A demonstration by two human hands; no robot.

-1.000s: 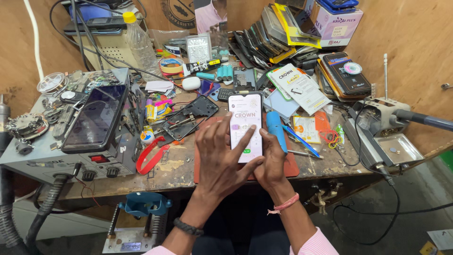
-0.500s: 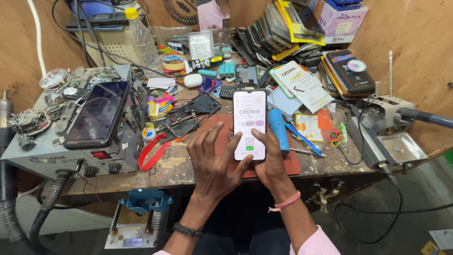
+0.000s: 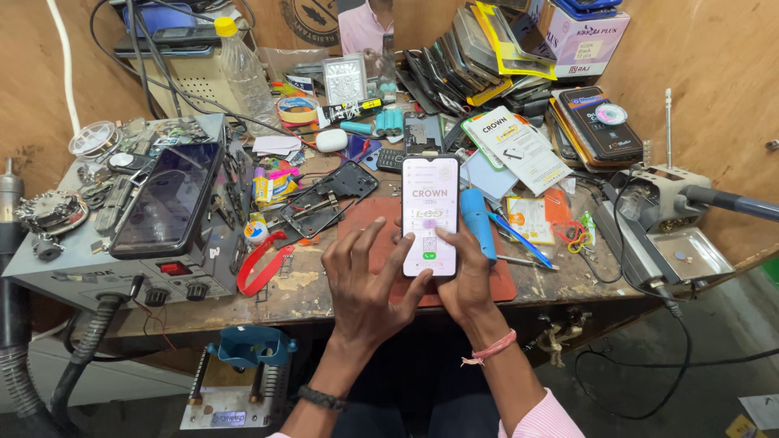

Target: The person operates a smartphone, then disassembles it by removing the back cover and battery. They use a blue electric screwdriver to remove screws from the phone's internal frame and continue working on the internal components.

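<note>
The worktop (image 3: pixel 324 285) of worn wood carries everything, and the grey machine (image 3: pixel 122 259) with knobs, at its left end, serves as landmark. A dark tablet (image 3: pixel 166 201) lies on top of that machine. Right of the machine, past a red strap (image 3: pixel 261 266), a reddish mat (image 3: pixel 381 243) lies on the worktop. Above the mat, well right of the machine, the smartphone (image 3: pixel 429 216) stands upright, its white screen lit. The right hand (image 3: pixel 464 280) has its grip clamped around the phone's lower right edge, thumb laid on the glass; the fingers behind are hidden, so how they wrap is probably a guess. The left hand (image 3: pixel 363 284), nearer the machine, has its grip apart, fingers spread, one fingertip touching the phone's left edge. A blue tool (image 3: pixel 478 223) lies just beyond the phone.
</note>
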